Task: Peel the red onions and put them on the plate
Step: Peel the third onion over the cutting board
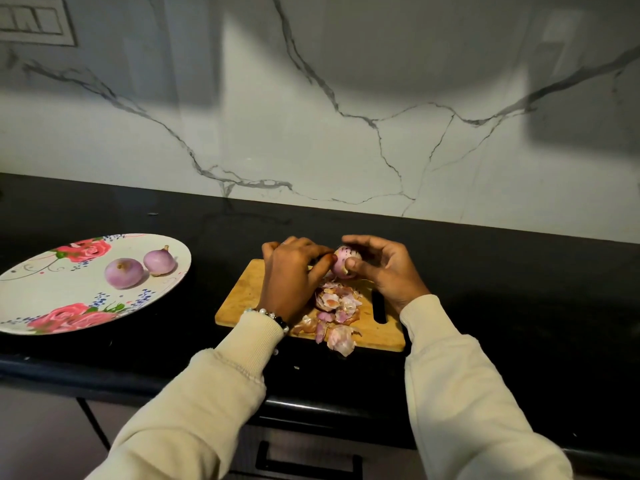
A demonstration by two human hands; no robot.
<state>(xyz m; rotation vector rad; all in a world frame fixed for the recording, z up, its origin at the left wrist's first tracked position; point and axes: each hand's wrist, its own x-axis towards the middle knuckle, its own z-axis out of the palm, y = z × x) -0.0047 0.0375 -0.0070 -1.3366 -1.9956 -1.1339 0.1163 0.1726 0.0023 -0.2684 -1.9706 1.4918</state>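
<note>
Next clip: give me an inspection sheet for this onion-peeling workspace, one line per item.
Surface: black countertop, wooden cutting board in front of the person.
Job's things: two peeled onions on the floral plate at left; a third onion held over the board.
Clutter: onion skins piled on the board, some over its near edge.
Grippers: right hand holds the third onion; left hand picks at its skin.
Cables: nothing seen.
Surroundings: marble-pattern wall, switch plate upper left, drawer handle below the counter.
</note>
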